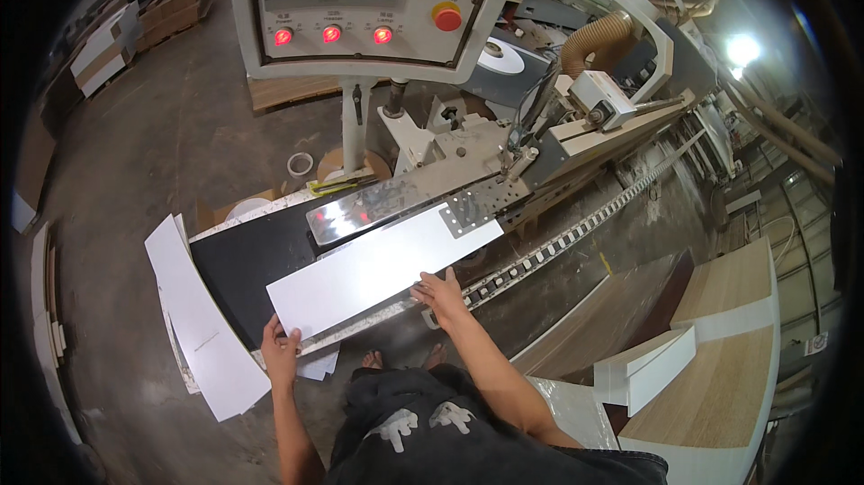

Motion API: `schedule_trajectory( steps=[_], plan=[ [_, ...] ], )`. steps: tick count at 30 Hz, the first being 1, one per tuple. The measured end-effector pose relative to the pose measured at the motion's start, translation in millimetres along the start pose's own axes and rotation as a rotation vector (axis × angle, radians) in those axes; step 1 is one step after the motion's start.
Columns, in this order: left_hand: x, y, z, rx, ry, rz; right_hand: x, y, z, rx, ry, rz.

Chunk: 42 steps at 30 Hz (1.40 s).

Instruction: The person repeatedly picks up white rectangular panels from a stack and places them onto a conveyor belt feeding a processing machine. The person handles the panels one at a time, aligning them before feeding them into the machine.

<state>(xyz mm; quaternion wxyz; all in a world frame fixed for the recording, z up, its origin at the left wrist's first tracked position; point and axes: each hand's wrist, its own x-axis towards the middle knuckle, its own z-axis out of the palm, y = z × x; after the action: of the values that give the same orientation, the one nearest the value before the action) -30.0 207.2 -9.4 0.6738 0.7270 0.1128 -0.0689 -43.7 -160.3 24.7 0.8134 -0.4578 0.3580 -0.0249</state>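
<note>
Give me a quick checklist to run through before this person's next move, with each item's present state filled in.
1. Left hand on the white board: ok, it holds the near left corner.
2. Right hand on the board: ok, fingertips at the near long edge.
3. Both hands clear of the metal plate with holes: ok, both are apart from it.
4. Panel lamps lit: ok, all three glow red.
5. Red stop button released: cannot tell from this angle.
6. Toes covered: not ok, bare toes show.
</note>
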Motion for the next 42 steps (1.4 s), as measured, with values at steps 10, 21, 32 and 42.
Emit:
schedule_trajectory(
  steps=[10,21,32,42],
  plan=[
    [6,14,16,0.447,-0.014,0.195,31,-4,-19,-0.521,0.111,-0.473],
    [-1,45,96,0.771,-0.048,0.471,72,-49,-101,-0.658,0.026,-0.769],
    [49,48,217,0.793,-0.303,0.790,132,-122,-216,-0.624,0.155,-0.966],
    [55,-12,318,0.979,0.135,1.332,-107,-19,-262,-0.410,0.694,-0.488]
  ],
)
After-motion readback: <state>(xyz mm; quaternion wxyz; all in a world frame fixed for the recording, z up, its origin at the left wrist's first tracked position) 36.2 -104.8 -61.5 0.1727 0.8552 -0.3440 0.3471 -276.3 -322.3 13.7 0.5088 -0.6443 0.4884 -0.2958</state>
